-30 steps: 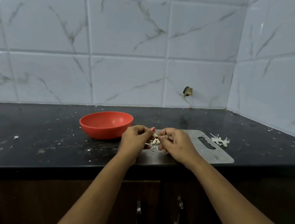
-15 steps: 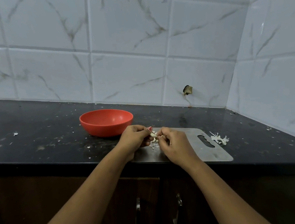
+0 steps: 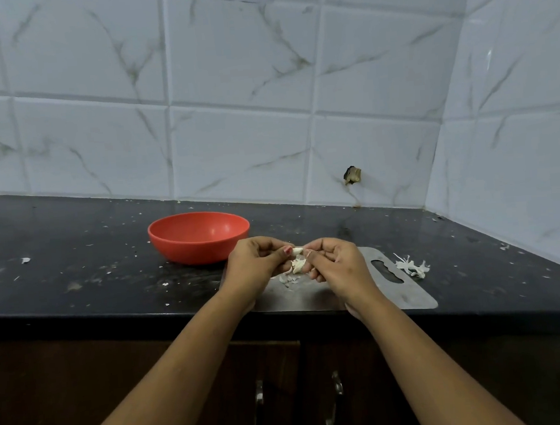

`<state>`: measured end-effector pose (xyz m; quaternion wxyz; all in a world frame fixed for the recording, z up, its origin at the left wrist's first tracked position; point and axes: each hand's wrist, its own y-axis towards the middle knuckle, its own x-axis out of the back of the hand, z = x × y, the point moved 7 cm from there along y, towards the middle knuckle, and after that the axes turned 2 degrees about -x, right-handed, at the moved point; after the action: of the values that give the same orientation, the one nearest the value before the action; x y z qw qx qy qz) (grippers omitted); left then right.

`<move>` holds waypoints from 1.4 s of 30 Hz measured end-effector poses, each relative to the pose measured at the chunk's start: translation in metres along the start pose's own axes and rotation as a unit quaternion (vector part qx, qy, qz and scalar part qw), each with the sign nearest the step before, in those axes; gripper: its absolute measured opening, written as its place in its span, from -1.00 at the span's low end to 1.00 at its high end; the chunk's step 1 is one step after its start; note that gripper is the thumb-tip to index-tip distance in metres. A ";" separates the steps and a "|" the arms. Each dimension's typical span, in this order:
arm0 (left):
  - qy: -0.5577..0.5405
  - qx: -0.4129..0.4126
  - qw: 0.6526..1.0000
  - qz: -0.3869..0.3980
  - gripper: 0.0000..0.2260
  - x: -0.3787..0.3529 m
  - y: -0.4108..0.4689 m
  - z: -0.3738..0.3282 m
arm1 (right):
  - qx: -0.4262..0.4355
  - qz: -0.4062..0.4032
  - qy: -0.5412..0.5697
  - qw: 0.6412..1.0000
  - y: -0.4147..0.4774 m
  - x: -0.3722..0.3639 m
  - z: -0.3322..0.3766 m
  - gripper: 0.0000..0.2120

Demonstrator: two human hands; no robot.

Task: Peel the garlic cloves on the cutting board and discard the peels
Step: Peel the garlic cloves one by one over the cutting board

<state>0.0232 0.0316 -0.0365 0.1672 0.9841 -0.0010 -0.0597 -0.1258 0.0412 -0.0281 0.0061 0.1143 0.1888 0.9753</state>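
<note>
The left hand (image 3: pixel 256 268) and right hand (image 3: pixel 340 265) meet above the steel cutting board (image 3: pixel 412 297), each with a curled fingertip grip pinching one garlic clove (image 3: pixel 297 251) between them. Loose peels (image 3: pixel 289 279) lie on the board beneath, and a red bowl (image 3: pixel 200 237) stands just behind on the bench (image 3: pixel 75 272)

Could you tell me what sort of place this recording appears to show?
Most likely a home kitchen: a dark stone countertop backed by marble-look wall tiles, a garlic clove held above a steel cutting board beside a red bowl, and cabinet doors with handles below.
</note>
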 end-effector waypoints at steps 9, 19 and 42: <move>-0.051 0.034 0.998 -0.032 -0.92 0.007 0.002 0.004 | 0.012 -0.108 -0.017 0.994 0.003 0.016 -0.008 -0.90; -0.035 0.033 0.998 -0.046 -0.96 0.009 0.000 0.003 | 0.005 -0.122 -0.168 0.978 0.003 0.016 -0.007 -0.82; 0.187 -0.072 0.979 -0.019 -0.96 -0.004 -0.009 -0.014 | 0.108 -0.018 -0.296 0.949 0.000 -0.013 0.001 -0.79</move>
<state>0.0207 0.0449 -0.0260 0.2334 0.9632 0.0536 0.1225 -0.1129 0.0414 -0.0299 0.0665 0.3946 0.2848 0.8711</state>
